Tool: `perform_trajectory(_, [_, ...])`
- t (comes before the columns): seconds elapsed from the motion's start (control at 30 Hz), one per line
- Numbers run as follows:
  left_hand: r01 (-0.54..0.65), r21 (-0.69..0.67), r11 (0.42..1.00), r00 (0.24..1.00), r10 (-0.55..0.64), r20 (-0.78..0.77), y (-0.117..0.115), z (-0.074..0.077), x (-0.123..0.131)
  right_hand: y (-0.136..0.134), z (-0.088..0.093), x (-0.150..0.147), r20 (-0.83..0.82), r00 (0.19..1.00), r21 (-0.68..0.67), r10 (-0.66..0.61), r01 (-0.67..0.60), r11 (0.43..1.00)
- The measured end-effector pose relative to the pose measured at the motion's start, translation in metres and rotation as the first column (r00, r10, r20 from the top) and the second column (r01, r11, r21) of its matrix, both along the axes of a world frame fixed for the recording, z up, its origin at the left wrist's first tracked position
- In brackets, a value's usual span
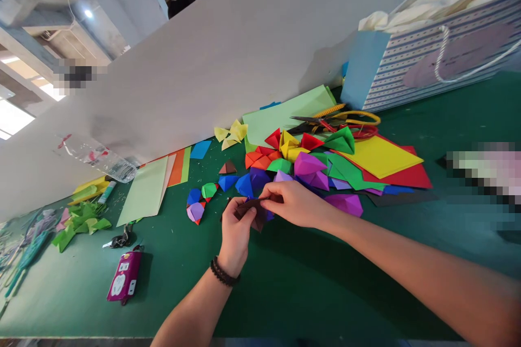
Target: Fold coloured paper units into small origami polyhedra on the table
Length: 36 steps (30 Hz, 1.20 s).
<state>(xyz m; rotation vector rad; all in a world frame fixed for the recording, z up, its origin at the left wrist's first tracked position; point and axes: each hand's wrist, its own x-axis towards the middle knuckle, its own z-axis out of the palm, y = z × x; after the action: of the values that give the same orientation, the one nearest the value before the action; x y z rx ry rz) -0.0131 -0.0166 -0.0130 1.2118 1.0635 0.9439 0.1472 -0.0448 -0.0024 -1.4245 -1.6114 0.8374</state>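
Observation:
Both my hands pinch a small dark brown folded paper piece [249, 207] just above the green table [309, 287]. My left hand [236, 233], with a dark bead bracelet on the wrist, grips its near side. My right hand [293, 203] pinches its far edge with thumb and fingers closed. Right behind the hands lies a heap of folded paper shapes [301, 165] in red, orange, yellow, green, blue and purple. Several loose folded pieces [202, 198] sit a little to the left.
Flat coloured sheets [382, 158] and scissors [345, 121] lie behind the heap. A blue striped gift bag [411, 59] stands at the back right. To the left are pale green sheets [144, 190], a plastic bottle [103, 158], green paper scraps [79, 222], keys [120, 239] and a magenta case [124, 276]. A white board [244, 49] walls the table's far side.

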Motion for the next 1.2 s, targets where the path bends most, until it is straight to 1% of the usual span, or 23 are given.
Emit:
perform_trajectory(0.1, [-0.021, -0.018, 1.000, 1.000, 0.022, 0.023, 0.003, -0.002, -0.002, 0.001, 0.001, 0.001, -0.034, 0.999, -0.007, 0.001, -0.001, 1.000])
perform_trajectory(0.2, [-0.019, -0.056, 0.998, 1.000, 0.020, 0.008, 0.005, -0.003, -0.003, 0.001, 0.002, 0.002, -0.020, 0.999, 0.000, -0.037, 0.037, 0.999])
perform_trajectory(0.3, [0.065, -0.072, 0.995, 0.997, -0.063, 0.032, 0.005, 0.000, -0.003, 0.001, 0.002, 0.004, 0.008, 0.995, 0.028, -0.101, 0.101, 0.995])
perform_trajectory(0.37, [0.141, -0.058, 0.988, 0.987, -0.136, 0.085, 0.004, 0.002, -0.003, 0.002, 0.001, 0.006, 0.014, 0.990, 0.064, -0.141, 0.140, 0.988])
perform_trajectory(0.4, [0.160, -0.056, 0.986, 0.981, -0.153, 0.122, 0.004, 0.003, -0.003, 0.002, 0.000, 0.007, 0.014, 0.988, 0.075, -0.155, 0.153, 0.985])
perform_trajectory(0.5, [0.139, -0.088, 0.986, 0.965, -0.115, 0.237, 0.005, 0.003, -0.003, 0.004, -0.004, 0.012, -0.007, 0.986, 0.069, -0.165, 0.165, 0.984])
perform_trajectory(0.57, [0.144, -0.091, 0.985, 0.954, -0.113, 0.278, 0.007, 0.002, -0.004, 0.005, -0.006, 0.015, -0.019, 0.987, 0.064, -0.157, 0.158, 0.985])
perform_trajectory(0.63, [0.162, -0.065, 0.985, 0.954, -0.139, 0.266, 0.009, 0.002, -0.006, 0.005, -0.007, 0.017, -0.016, 0.989, 0.071, -0.149, 0.149, 0.986])
perform_trajectory(0.73, [0.178, -0.030, 0.983, 0.969, -0.170, 0.180, 0.012, 0.001, -0.010, 0.002, -0.005, 0.018, 0.026, 0.991, 0.104, -0.128, 0.125, 0.987])
perform_trajectory(0.83, [0.248, -0.020, 0.969, 0.964, -0.245, 0.106, 0.014, -0.001, -0.013, -0.003, -0.003, 0.015, 0.095, 0.990, 0.170, -0.106, 0.089, 0.981])
perform_trajectory(0.93, [0.330, -0.038, 0.943, 0.935, -0.322, 0.148, 0.015, -0.006, -0.014, -0.005, -0.005, 0.012, 0.156, 0.983, 0.210, -0.100, 0.066, 0.976])
perform_trajectory(1.07, [0.424, -0.066, 0.903, 0.878, -0.392, 0.274, 0.013, -0.010, -0.012, -0.005, -0.008, 0.010, 0.167, 0.977, 0.171, -0.131, 0.102, 0.980])
perform_trajectory(1.13, [0.428, -0.046, 0.903, 0.878, -0.403, 0.259, 0.011, -0.008, -0.011, -0.005, -0.008, 0.009, 0.154, 0.978, 0.148, -0.142, 0.119, 0.982])
perform_trajectory(1.2, [0.423, -0.022, 0.906, 0.891, -0.412, 0.192, 0.009, -0.005, -0.012, -0.005, -0.008, 0.008, 0.146, 0.979, 0.145, -0.139, 0.118, 0.982])
